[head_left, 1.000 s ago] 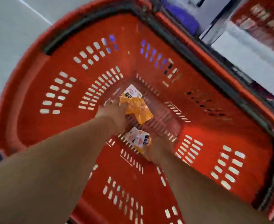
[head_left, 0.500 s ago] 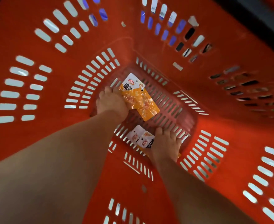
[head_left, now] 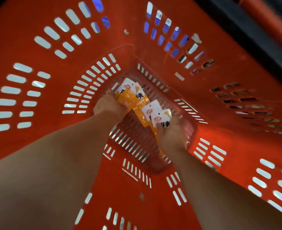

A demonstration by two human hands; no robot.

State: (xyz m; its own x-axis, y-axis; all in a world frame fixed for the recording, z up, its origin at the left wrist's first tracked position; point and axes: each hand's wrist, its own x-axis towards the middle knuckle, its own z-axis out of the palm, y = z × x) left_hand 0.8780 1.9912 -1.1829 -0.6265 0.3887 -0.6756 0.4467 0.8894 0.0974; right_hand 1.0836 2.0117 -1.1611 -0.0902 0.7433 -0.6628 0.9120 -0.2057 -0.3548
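Both arms deep in red basket [head_left: 241, 146]. Gripping orange snack packets [head_left: 132, 97] in left hand [head_left: 109, 107], fingers curled round them, just above the slotted floor. Holding second bunch [head_left: 158, 116] in right hand [head_left: 171, 133], white headers sticking up; fingertips hidden behind the packets. Bunches touching or overlapping mid-floor, can't tell which. Print blurred, unreadable. Packet count unclear. Basket rim mostly cut off.

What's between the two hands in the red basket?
In the head view: orange snack packets, gripped by the left hand and the right hand, above the slotted floor of the basket.
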